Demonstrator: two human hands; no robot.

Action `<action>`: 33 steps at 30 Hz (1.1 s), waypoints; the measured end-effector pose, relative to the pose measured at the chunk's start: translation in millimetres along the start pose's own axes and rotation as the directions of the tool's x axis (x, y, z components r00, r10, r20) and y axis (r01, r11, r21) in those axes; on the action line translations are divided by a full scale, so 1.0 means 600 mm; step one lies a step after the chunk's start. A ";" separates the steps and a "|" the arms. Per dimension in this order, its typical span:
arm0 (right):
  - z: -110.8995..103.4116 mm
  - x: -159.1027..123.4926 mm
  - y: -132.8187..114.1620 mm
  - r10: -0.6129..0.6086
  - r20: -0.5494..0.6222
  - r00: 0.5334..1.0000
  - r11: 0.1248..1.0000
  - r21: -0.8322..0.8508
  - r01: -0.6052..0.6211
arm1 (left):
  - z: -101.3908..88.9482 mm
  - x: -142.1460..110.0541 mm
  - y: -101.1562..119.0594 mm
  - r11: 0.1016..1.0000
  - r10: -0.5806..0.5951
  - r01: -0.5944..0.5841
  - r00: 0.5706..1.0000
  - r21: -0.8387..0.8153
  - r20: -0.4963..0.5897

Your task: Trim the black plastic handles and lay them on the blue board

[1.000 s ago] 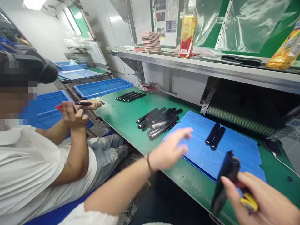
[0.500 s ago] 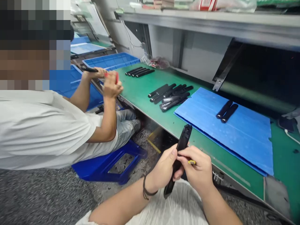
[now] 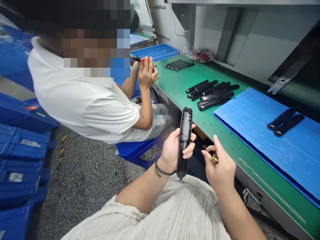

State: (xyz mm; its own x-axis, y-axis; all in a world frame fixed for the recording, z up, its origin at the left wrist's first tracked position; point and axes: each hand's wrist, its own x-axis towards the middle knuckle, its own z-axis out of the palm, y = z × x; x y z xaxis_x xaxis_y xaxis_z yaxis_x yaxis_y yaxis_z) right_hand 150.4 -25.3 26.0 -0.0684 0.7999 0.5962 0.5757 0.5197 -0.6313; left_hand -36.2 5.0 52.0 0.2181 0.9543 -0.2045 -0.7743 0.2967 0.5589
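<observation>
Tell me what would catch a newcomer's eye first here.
Probably the hollow black plastic housing, its ribbed inside showing, held in the left grip near the centre. Next, the bright blue sheet on the green tabletop at right, bearing two black housings. A white-shirted co-worker also stands out, seated at upper left.

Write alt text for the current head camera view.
A person's left hand grips a hollow black shell; the right hand, apart from it, holds a small yellow item. Similar black pieces lie on a green table and a blue sheet, and a seated co-worker in white is at left.
</observation>
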 end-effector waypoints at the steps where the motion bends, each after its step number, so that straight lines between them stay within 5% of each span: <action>1: 0.010 -0.004 0.002 -0.005 0.030 1.000 1.000 0.019 0.004 | 0.000 0.003 0.004 1.000 0.027 -0.027 0.999 -0.012 -0.028; 3: 0.023 -0.017 0.001 -0.121 0.083 0.989 0.986 0.129 0.110 | 0.002 0.009 0.003 0.996 0.072 -0.076 0.993 -0.040 -0.090; 7: 0.027 -0.049 -0.010 -0.423 0.188 0.886 0.902 0.179 0.393 | 0.007 0.017 -0.020 0.987 0.123 -0.137 0.980 -0.079 -0.157; 13: 0.003 -0.061 -0.010 -0.408 0.282 0.868 0.910 0.208 0.360 | 0.016 0.019 -0.042 0.992 0.125 -0.124 0.990 0.020 -0.071; 19: -0.035 -0.004 -0.032 -0.036 0.212 0.977 0.944 0.329 -0.037 | 0.024 0.008 -0.060 0.955 0.232 -0.239 0.971 0.176 0.062; 23: -0.026 0.032 -0.046 0.131 0.261 0.956 0.912 0.345 -0.220 | 0.027 -0.006 -0.082 0.824 0.415 -0.433 0.900 0.366 0.130; 26: -0.015 0.037 -0.048 0.183 0.325 0.928 0.894 0.337 -0.295 | 0.027 -0.013 -0.091 0.733 0.465 -0.472 0.873 0.490 0.146; 33: -0.009 0.028 -0.042 0.400 0.167 0.901 0.771 0.471 -0.430 | 0.023 -0.006 -0.094 0.813 0.420 -0.446 0.895 0.375 0.154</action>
State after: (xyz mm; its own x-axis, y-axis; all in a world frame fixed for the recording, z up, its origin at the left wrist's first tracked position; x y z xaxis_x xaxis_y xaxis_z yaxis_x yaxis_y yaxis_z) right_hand 139.5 -26.6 54.4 0.0324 0.9790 0.2013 0.0896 0.1978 -0.9761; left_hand 14.6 -14.9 32.6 -0.0384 0.9838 0.1751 -0.5041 -0.1704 0.8467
